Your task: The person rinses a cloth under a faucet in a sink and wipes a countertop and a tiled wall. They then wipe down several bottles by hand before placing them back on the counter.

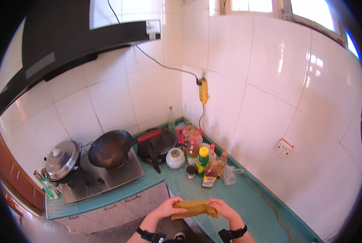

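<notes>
A folded yellow-brown cloth (196,209) is stretched sideways between my two hands, near the edge of the green countertop (238,209). My left hand (172,207) grips its left end, thumb on top. At the right end, my right hand (222,209) holds it with the fingers bent over the fabric. Each wrist wears a black band. Beyond the cloth stand a sauce bottle (210,174), a green bottle with a yellow cap (202,161), a small dark-lidded jar (191,172) and a white round pot (175,158).
A wok (111,150) with a red handle and a lidded metal pot (62,161) sit on the gas stove (123,176). Beside them lies a black bag (156,148). A clear plastic bag (230,176) rests near the wall. A brown cable (266,200) runs along the counter; a range hood (77,45) hangs above.
</notes>
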A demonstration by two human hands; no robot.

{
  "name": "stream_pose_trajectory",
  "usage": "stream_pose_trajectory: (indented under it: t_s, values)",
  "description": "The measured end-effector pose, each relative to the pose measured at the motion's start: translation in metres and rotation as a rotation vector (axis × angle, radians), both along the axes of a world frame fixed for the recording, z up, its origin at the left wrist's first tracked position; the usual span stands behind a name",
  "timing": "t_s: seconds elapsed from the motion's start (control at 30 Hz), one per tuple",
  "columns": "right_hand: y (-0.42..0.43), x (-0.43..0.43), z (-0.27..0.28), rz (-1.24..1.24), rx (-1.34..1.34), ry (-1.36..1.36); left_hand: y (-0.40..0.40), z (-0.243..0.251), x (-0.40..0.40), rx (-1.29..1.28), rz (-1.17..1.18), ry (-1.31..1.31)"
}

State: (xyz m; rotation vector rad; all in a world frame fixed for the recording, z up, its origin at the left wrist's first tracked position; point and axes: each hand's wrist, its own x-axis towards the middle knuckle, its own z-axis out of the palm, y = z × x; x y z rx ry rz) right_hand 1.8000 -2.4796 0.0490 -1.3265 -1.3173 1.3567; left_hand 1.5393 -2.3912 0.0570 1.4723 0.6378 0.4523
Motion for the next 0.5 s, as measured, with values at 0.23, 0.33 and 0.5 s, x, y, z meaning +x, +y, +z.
stream_pose_trajectory:
  t_s: [0.23, 0.33, 0.5]
  values:
    - [-0.015, -0.002, 0.013, 0.03, -0.088, -0.026, -0.039, 0.005, -0.007, 0.713, 0.172, 0.038]
    - [-0.013, 0.001, 0.001, 0.061, -0.105, 0.119, -0.059, 0.021, -0.004, 0.164, 0.251, 0.108]
    - [-0.009, -0.016, 0.002, -0.154, -0.233, 0.624, -0.069, 0.022, 0.04, 0.34, 0.615, -0.002]
